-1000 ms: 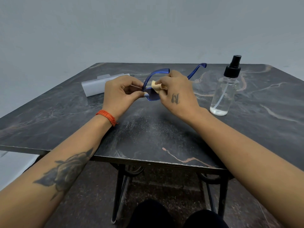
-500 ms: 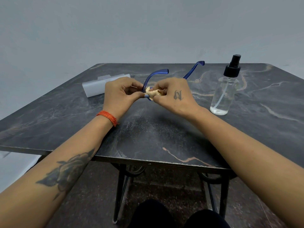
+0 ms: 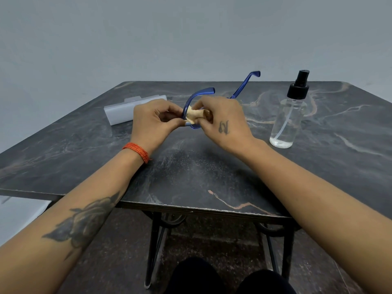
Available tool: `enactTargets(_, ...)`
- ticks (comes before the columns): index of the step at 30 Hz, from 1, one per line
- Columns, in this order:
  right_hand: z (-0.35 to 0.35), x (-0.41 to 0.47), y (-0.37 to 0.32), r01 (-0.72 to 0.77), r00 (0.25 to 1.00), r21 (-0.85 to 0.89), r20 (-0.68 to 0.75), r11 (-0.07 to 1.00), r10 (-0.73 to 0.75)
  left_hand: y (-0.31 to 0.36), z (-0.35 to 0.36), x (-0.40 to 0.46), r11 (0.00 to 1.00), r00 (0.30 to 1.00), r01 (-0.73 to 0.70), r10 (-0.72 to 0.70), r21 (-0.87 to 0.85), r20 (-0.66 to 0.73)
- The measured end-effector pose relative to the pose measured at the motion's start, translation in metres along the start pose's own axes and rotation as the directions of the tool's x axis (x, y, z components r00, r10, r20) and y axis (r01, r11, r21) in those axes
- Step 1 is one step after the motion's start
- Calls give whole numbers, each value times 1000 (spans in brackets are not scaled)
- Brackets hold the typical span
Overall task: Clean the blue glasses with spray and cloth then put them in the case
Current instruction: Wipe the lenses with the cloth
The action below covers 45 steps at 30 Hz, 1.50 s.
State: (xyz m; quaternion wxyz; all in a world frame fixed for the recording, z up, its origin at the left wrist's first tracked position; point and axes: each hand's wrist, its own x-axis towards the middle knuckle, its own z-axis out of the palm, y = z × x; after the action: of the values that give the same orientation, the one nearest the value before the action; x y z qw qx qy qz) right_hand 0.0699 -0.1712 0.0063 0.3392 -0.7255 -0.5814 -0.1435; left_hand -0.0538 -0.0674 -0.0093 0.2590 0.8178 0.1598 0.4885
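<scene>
The blue glasses [image 3: 196, 96] are held above the middle of the table, their two arms pointing away from me. My left hand [image 3: 153, 120] pinches the left end of the frame. My right hand [image 3: 222, 119] presses a small beige cloth [image 3: 194, 115] against a lens, and its fingers hide most of the frame front. A clear spray bottle [image 3: 288, 119] with a black pump top stands upright to the right of my hands. The pale grey case [image 3: 125, 111] lies shut on the table behind my left hand, partly hidden by it.
The dark marbled table [image 3: 201, 170] has its front edge near my forearms, with black metal legs [image 3: 153, 247] underneath. A plain grey wall rises behind the table. My knees show at the bottom of the view.
My right hand has worked the cloth over the lens, tipping the glasses down and back up a little. My left hand keeps its hold. The bottle and case have not moved.
</scene>
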Motion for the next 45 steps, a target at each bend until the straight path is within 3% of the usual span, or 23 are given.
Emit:
enactTargets(9, -5, -1, 1, -44, 992, 95, 118, 995, 32, -3, -1, 1, 999, 1000, -13, 13, 30, 9)
enactTargets(15, -8, -3, 0, -73, 996, -76, 46, 994, 76, -3, 0, 1, 999, 1000, -7, 7, 33, -5)
enactTargets(20, -4, -3, 1, -53, 999, -100, -14, 994, 51, -2, 0, 1, 1000, 1000, -1, 1, 22, 6)
enactTargets(28, 4, -1, -2, -28, 999, 113, 45, 993, 23, 0, 0, 0, 999, 1000, -19, 19, 29, 15)
enactTargets(34, -4, 0, -3, -119, 987, 216, 132, 969, 92, -2, -1, 1, 999, 1000, 21, -22, 38, 6)
enactTargets(40, -5, -1, -5, -185, 981, 33, 57, 982, 183, -1, 0, 0, 1000, 1000, 17, -17, 23, 2)
enactTargets(45, -4, -2, -3, -109, 994, -64, -9, 992, 109, 0, 0, 1, 1000, 1000, 28, -28, 4, -6)
